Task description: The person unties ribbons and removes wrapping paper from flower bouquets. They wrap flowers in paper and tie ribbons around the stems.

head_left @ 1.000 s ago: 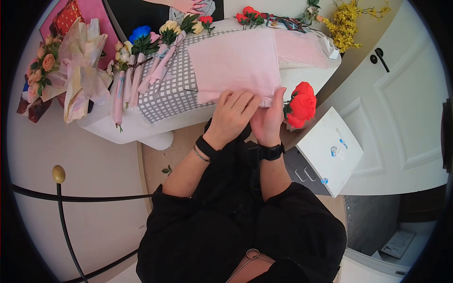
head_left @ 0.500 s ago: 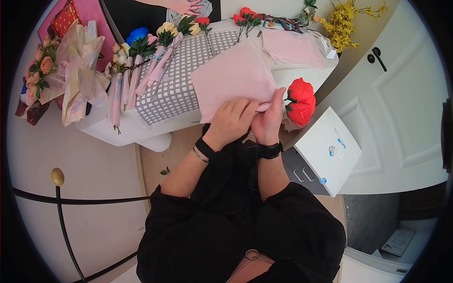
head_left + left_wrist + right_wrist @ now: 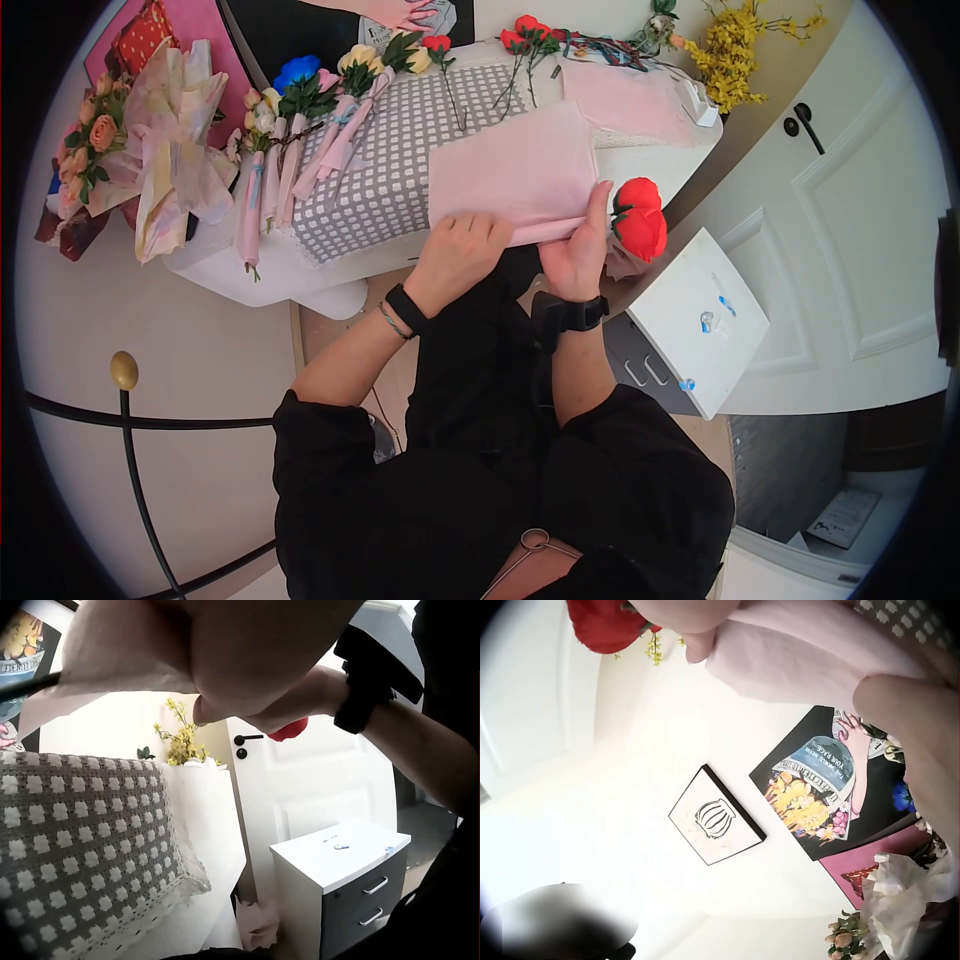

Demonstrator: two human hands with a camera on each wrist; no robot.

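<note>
A sheet of pink wrapping paper [image 3: 515, 165] is held up in front of me, its near edge rolled into a narrow tube. My left hand [image 3: 458, 262] grips the left end of that roll with curled fingers. At the other end, my right hand [image 3: 573, 264] lies palm up under the roll, thumb raised beside it. Two red roses [image 3: 640, 218] stick out past the right thumb, their stems hidden by paper and hand. In the right wrist view, the paper [image 3: 787, 656] stretches between both hands, with a red rose [image 3: 604, 626] at the upper left.
A grey-and-white checked cloth [image 3: 360, 190] covers part of the white table [image 3: 225, 265]. Wrapped flowers [image 3: 300, 165], loose red roses [image 3: 525, 38] and more pink paper [image 3: 630, 105] lie there. A white-topped drawer cabinet [image 3: 700, 320] stands right, near a door [image 3: 850, 230].
The left hand has slid left and slightly down along the roll, away from the right hand. The paper has turned and dropped lower, with more of the rolled edge showing.
</note>
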